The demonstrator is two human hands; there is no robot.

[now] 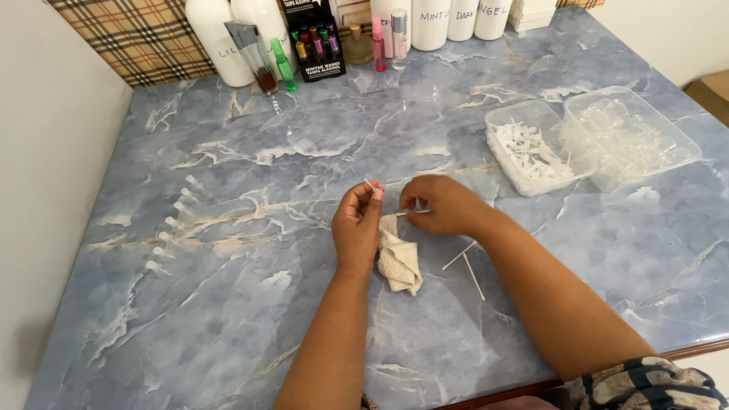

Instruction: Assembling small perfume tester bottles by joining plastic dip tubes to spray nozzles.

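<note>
my left hand (pixel 357 228) pinches a tiny white plastic piece (pixel 370 184) between thumb and fingertips, held just above the marble-patterned blue table (pixel 304 137), and my right hand (pixel 440 205) has its fingers drawn narrow around a thin white tube (pixel 412 212) that pokes out toward the left hand. both hands hang over the middle of the table, with a small beige cloth (pixel 399 262) lying just under and between them. these parts look feather-light and a bit slick, so i judge a pinch at the very tips is all they want; squeeze hard and the thin tube would likely bend or kink, being more flexible than stiff. the best hold on the tube seems to be close to its near end, so the free tip doesn't wobble, and the little piece is best gripped on its sides, leaving its opening clear, though it is too small here to tell where that opening faces. two more loose tubes (pixel 467 266) lie on the table just right of the cloth. a curved row of small white pieces (pixel 173 224) sits well off to the left, and two clear plastic tubs (pixel 592 140) of white and clear parts stand to the right, with bottles (pixel 266 38) along the far edge.
</note>
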